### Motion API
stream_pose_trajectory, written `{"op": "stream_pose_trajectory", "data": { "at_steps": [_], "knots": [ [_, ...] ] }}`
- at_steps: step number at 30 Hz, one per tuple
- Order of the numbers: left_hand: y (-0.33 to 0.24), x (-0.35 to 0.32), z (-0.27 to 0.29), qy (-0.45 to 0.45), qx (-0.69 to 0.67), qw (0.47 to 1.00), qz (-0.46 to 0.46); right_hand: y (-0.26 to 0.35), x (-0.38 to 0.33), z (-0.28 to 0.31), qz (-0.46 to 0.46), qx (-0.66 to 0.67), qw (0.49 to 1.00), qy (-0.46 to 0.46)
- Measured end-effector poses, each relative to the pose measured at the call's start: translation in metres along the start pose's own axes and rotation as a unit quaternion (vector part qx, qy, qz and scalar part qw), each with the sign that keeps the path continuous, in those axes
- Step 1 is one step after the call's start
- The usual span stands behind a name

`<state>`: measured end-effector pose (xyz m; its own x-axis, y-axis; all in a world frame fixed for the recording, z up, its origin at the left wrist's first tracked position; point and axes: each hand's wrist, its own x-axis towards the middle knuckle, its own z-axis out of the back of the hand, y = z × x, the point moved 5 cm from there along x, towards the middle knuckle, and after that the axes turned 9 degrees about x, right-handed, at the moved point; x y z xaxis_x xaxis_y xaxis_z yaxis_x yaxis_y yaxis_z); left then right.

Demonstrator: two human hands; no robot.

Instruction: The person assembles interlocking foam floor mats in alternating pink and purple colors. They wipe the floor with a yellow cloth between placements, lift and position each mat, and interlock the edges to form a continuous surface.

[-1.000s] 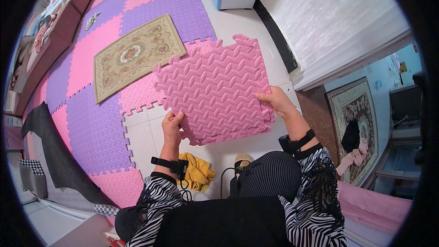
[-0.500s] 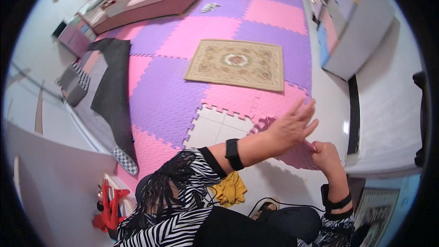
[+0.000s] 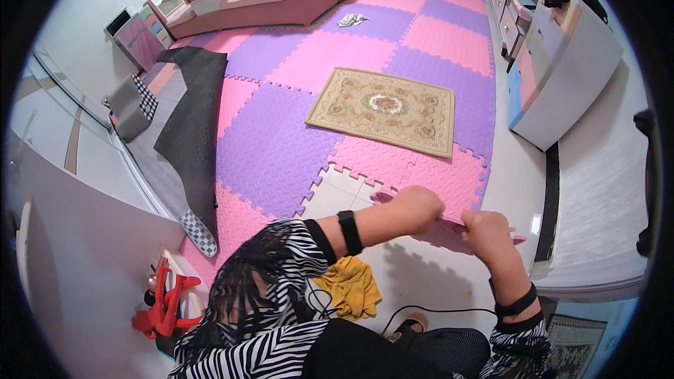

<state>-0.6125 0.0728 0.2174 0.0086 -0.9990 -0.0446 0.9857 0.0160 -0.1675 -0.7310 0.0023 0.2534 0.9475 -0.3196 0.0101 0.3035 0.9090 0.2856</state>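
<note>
A pink foam mat tile (image 3: 444, 234) with toothed edges is raised off the floor, tilted, between my two hands. My left hand (image 3: 418, 209) is closed on its edge. To the right, my right hand (image 3: 488, 235) grips the same tile with its fingers wrapped over the edge. Much of the tile is hidden behind my hands. Beyond it lie pink and purple tiles; bare white floor (image 3: 330, 196) shows in a gap left of the lifted piece. A beige patterned rug (image 3: 386, 109) rests on the tiles farther out.
A yellow cloth (image 3: 349, 288) lies on the floor by my body, near a black cable (image 3: 428, 307). Red items (image 3: 167, 302) sit at the lower left. A dark grey mat (image 3: 193, 112) is folded along the left side. A white cabinet (image 3: 569, 74) stands at the right.
My left hand, open with fingers spread above the tile before, has come down and closed on its edge. My right hand keeps its grip. The view has shifted slightly.
</note>
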Motion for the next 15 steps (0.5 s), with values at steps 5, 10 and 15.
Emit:
{"op": "stream_pose_trajectory", "data": {
  "at_steps": [5,10,15],
  "knots": [
    [0.075,-0.044,0.006,0.024,0.003,0.996,0.088,-0.018,0.006,0.009,0.026,0.041,0.998,-0.049],
    [0.172,-0.144,0.05,-0.103,-0.032,0.953,0.283,-0.037,0.026,-0.006,0.06,0.088,0.988,-0.108],
    [0.215,-0.249,0.059,-0.219,-0.195,0.85,0.438,0.02,0.059,-0.126,0.106,0.101,0.983,0.109]
  ]
}}
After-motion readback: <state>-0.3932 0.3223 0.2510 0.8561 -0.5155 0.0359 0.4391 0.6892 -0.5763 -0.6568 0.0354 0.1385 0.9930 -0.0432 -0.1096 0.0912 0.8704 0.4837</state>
